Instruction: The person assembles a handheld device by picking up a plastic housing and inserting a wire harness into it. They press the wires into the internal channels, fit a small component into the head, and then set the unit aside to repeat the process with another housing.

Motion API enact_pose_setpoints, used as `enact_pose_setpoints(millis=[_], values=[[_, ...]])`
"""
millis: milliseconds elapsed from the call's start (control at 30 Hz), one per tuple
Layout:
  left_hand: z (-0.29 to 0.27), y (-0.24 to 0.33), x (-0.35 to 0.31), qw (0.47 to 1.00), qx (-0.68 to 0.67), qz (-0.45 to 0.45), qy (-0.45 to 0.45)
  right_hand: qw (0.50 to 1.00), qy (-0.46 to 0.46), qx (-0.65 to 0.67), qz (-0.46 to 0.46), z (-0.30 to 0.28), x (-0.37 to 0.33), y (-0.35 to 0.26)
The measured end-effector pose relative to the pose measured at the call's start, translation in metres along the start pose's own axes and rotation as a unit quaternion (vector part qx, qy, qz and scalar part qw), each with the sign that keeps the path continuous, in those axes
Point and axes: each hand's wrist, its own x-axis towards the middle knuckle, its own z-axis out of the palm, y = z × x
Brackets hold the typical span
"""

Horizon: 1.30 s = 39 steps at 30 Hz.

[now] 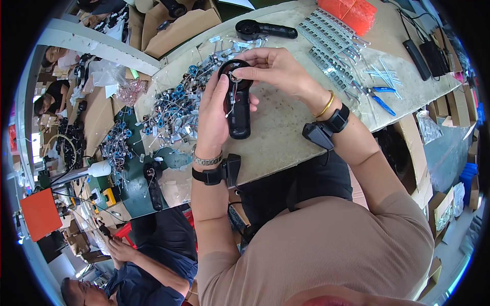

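Observation:
A black handheld fan housing (240,122), with a round open head and a straight handle, is held upright over the table. My left hand (212,109) wraps around it from the left, its thumb on the rim of the head. My right hand (280,74) is closed at the head's right side, thumb pressed into the ring over a small metallic part (234,76). From that part a thin wire with a white connector (229,108) hangs over the handle. My right fingertips are partly hidden behind the head.
Left of my hands spreads a heap of small wired motors (173,109). Another black housing (270,30) lies beyond. Circuit-board panels (326,38), a red bag (349,13), white sticks (386,76) and blue pliers (383,99) lie to the right. A co-worker (148,270) sits at lower left.

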Motion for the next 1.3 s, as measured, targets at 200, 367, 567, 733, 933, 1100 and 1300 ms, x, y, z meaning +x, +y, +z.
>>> enact_pose_setpoints(millis=[200,367,567,733,933,1100,1300], values=[[0.005,-0.004,0.000,1.000,0.016,0.019,0.013,1.000,-0.002,-0.005,0.013,-0.001,-0.001,-0.003],[0.004,-0.006,0.000,0.999,0.041,0.024,0.023,1.000,-0.008,0.005,0.012,0.001,-0.001,0.001],[0.004,-0.008,0.001,0.998,0.028,0.044,0.027,0.998,-0.014,0.037,0.051,0.000,0.001,0.002],[0.004,-0.012,0.001,0.998,0.036,0.054,0.021,0.998,-0.022,0.047,0.041,0.002,-0.001,0.000],[0.005,-0.014,0.000,0.996,0.059,0.063,0.018,0.998,-0.019,0.047,0.038,0.001,-0.001,0.001],[0.006,-0.017,0.001,0.993,0.090,0.076,0.023,0.998,-0.020,0.052,0.017,0.000,0.001,0.005],[0.008,-0.013,0.003,0.995,0.063,0.067,0.027,0.999,-0.025,0.034,0.019,-0.001,0.004,0.000]])
